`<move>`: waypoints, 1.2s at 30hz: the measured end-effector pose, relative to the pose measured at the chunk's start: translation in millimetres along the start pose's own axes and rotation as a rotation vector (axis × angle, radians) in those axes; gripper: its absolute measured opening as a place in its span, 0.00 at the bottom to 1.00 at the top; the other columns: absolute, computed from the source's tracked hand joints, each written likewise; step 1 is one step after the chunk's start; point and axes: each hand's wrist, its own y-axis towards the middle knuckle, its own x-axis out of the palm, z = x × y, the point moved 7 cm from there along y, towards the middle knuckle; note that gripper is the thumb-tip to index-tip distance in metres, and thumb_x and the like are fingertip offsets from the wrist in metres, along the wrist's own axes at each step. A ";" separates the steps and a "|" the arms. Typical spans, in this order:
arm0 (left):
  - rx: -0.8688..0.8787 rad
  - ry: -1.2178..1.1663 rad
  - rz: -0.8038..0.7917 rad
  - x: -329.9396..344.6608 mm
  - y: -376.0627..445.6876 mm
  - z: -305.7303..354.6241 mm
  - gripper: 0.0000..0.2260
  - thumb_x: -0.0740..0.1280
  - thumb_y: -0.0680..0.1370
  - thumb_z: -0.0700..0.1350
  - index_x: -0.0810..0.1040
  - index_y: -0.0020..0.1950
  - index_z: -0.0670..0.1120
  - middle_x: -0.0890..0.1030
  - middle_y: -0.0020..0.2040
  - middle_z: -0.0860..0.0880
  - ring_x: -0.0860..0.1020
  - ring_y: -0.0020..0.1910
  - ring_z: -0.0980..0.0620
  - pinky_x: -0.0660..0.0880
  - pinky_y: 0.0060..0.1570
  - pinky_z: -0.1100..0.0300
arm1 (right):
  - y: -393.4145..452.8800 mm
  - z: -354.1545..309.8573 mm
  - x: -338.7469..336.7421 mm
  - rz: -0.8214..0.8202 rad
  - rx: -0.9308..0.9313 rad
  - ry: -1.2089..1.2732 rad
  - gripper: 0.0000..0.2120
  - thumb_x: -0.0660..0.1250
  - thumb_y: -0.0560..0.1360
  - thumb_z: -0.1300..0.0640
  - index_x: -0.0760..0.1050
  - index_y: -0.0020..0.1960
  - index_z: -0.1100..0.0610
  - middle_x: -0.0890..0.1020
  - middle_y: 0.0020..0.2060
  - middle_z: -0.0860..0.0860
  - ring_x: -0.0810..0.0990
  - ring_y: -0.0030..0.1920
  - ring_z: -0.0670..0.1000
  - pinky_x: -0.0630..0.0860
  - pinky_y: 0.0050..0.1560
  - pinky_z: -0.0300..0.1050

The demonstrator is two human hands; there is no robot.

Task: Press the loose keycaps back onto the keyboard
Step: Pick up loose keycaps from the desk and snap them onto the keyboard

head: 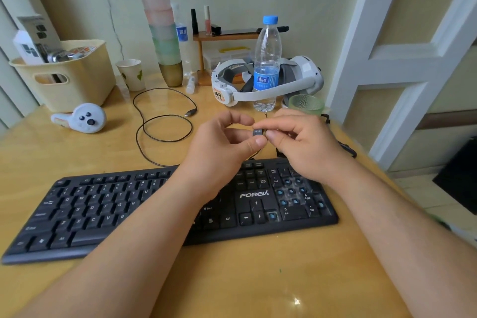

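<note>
Keycap [258, 132]: one, printed face turned toward the camera, long axis not discernible.
Position: held above the keyboard [165, 212], behind its right half.
Left hand [222, 147]: thumb and forefinger pinched on it.
Right hand [302, 142]: fingertips clamped on its right side.
Keyboard: several open blue sockets seen in the number pad.

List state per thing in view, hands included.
keycap: off the board, pinched between both hands
left hand: pinching keycap
right hand: pinching keycap
keyboard: flat on desk, several numpad caps and the right arrow missing
water bottle: upright, capped
USB cable: unplugged, coiled
paper cup: upright
</note>
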 end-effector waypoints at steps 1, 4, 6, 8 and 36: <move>0.005 0.014 0.000 -0.1 -0.7 1.0 0.14 0.78 0.75 0.43 0.78 0.58 0.50 0.88 0.44 0.51 0.80 0.33 0.61 0.73 0.34 0.69 | -0.5 1.9 1.4 -0.038 0.042 0.066 0.13 0.67 0.80 0.61 0.85 0.59 0.48 0.81 0.46 0.39 0.80 0.48 0.41 0.75 0.50 0.40; 0.008 0.035 0.008 -0.1 -2.2 3.5 0.18 0.80 0.74 0.43 0.77 0.60 0.52 0.88 0.42 0.54 0.84 0.38 0.61 0.75 0.40 0.69 | -2.8 3.2 2.2 -0.075 0.119 0.204 0.12 0.67 0.80 0.58 0.85 0.58 0.47 0.81 0.45 0.39 0.78 0.43 0.40 0.74 0.47 0.40; 0.008 0.040 0.007 0.0 -2.8 4.5 0.21 0.80 0.73 0.43 0.77 0.61 0.54 0.88 0.42 0.56 0.85 0.41 0.61 0.76 0.44 0.66 | -4.0 2.1 1.4 -0.060 0.134 0.232 0.11 0.68 0.81 0.58 0.85 0.57 0.47 0.83 0.46 0.45 0.78 0.40 0.44 0.76 0.44 0.42; 0.011 0.047 0.004 -0.4 -2.9 4.1 0.23 0.80 0.73 0.43 0.77 0.63 0.55 0.88 0.42 0.56 0.86 0.44 0.60 0.78 0.48 0.61 | -4.9 0.7 1.6 -0.044 0.144 0.248 0.09 0.69 0.81 0.59 0.85 0.56 0.48 0.84 0.45 0.50 0.78 0.39 0.47 0.78 0.43 0.46; 0.021 0.092 -0.041 0.7 5.7 -11.4 0.11 0.82 0.71 0.41 0.79 0.42 0.49 0.85 0.39 0.44 0.82 0.38 0.52 0.81 0.45 0.52 | -3.8 0.5 -1.3 -0.084 0.062 0.212 0.19 0.75 0.74 0.68 0.85 0.54 0.44 0.84 0.51 0.46 0.81 0.45 0.51 0.80 0.51 0.47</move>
